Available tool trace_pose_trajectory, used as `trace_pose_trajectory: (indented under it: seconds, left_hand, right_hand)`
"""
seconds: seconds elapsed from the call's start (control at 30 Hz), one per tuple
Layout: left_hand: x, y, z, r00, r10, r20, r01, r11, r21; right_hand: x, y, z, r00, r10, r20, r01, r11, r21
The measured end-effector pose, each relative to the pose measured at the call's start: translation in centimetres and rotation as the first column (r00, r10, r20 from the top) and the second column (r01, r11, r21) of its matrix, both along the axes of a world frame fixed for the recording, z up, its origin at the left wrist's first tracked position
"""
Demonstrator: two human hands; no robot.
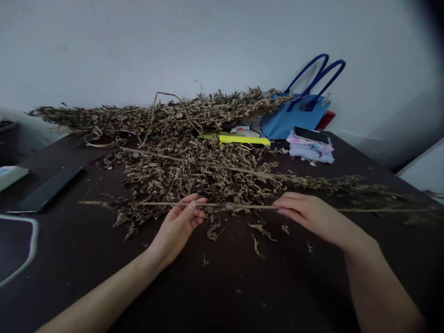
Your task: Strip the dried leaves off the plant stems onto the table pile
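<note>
A long dried plant stalk (243, 206) runs sideways across the front of a dark table. My left hand (182, 222) pinches it left of the middle, thumb against the fingers. Farther right, my right hand (301, 210) has its fingers closed round the same stalk, knuckles up. Much of the stalk between the hands is bare, with a few leaf scraps on it. Just behind lies a heap of loose dried leaves (208, 178). Across that heap rests a second stalk (239, 170), leafy toward its right end. A few curled leaves (258, 238) are scattered between my hands.
A thick bundle of dried plants (138, 118) lies along the wall. At the back right stand a blue bag (287, 121) and a phone (308, 134) on tissue packs (312, 150). A yellow object (244, 139) lies behind the leaves. A dark flat object (48, 189) and white cable (33, 240) are left.
</note>
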State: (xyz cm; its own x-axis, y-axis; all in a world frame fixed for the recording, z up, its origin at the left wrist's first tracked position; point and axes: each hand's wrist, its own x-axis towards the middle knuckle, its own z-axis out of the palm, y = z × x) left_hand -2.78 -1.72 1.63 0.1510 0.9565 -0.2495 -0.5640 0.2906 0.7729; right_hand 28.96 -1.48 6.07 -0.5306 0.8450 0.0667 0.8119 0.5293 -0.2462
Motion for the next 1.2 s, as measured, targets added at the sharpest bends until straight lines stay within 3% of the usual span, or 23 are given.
trace_pose_trajectory:
  seconds: [0.13,0.23,0.33,0.47,0.6,0.7,0.8,0.97,1.2]
  left_hand:
    - [-0.4,0.7,-0.1,0.996,0.077,0.037,-0.076,0.996,-0.037]
    - [-0.3,0.7,-0.2,0.996,0.081,0.032,-0.08,0.996,-0.047]
    - [0.0,0.3,-0.3,0.999,0.034,0.04,-0.033,0.999,-0.025]
    - [0.6,-0.6,-0.4,0.998,-0.058,0.02,0.057,0.998,0.022]
    - [1.1,-1.5,-0.5,0.987,-0.155,-0.032,0.157,0.985,0.069]
    - [1.3,-1.9,-0.6,0.976,-0.207,-0.066,0.211,0.975,0.071]
    - [1.3,-2.2,-0.7,0.969,-0.233,-0.082,0.238,0.969,0.064]
    - [1.1,-2.0,-0.6,0.964,-0.241,-0.112,0.241,0.97,-0.019]
    - [0.4,-0.9,-0.5,0.989,-0.137,-0.048,0.135,0.989,-0.055]
  right_hand:
    - [1.8,0.2,-0.4,0.998,-0.048,0.037,0.048,0.999,-0.009]
    - [1.3,-0.2,-0.4,0.995,-0.08,0.067,0.079,0.997,0.02]
    - [-0.9,-0.9,0.0,0.997,-0.062,0.052,0.06,0.997,0.048]
    - [-5.1,-1.8,-0.1,0.998,-0.01,-0.058,0.021,0.98,0.197]
    - [-8.5,-2.4,-2.1,0.99,0.061,-0.124,-0.029,0.968,0.248]
    - [-9.6,-2.5,-3.6,0.984,0.057,-0.167,-0.014,0.97,0.244]
    - [-9.4,-2.2,-4.1,0.983,0.039,-0.178,0.003,0.973,0.23]
    - [-7.4,-1.0,-3.4,0.985,-0.027,-0.168,0.072,0.96,0.27]
    - [-5.4,0.0,-3.2,0.985,-0.034,-0.172,0.08,0.961,0.264]
